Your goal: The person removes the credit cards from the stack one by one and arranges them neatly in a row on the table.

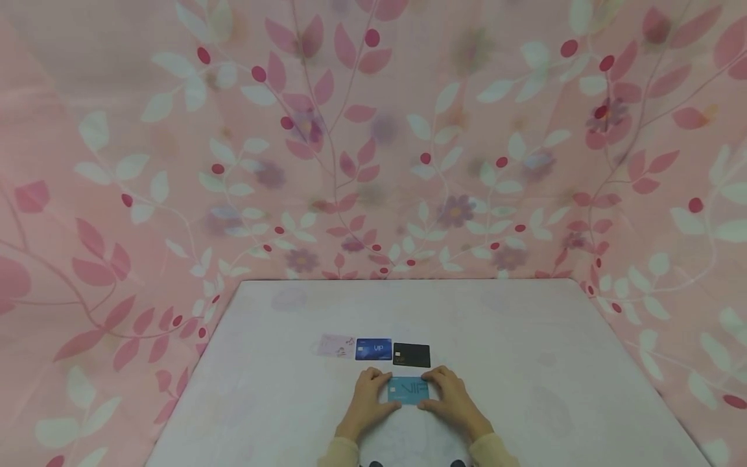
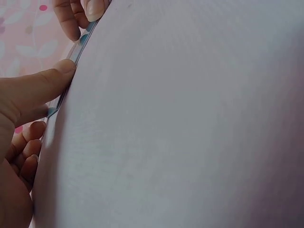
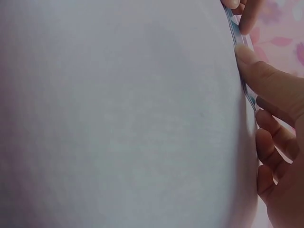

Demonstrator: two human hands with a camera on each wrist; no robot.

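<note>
A light-blue plastic card with a chip and VIP lettering lies low over the table, framed by two hands. My left hand holds its left end, with thumb at the near corner and index finger at the far corner. The right end is held the same way by my right hand. Seen edge-on in the left wrist view, the card shows as a thin strip under the thumbs. Just beyond the hands lie a black VIP card, a blue VIP card and a pale flowered card, side by side.
A white-covered table fills the lower part of the head view, its far edge meeting a pink floral curtain. The same curtain hangs along both sides. Light-yellow sleeves cover the forearms near the front.
</note>
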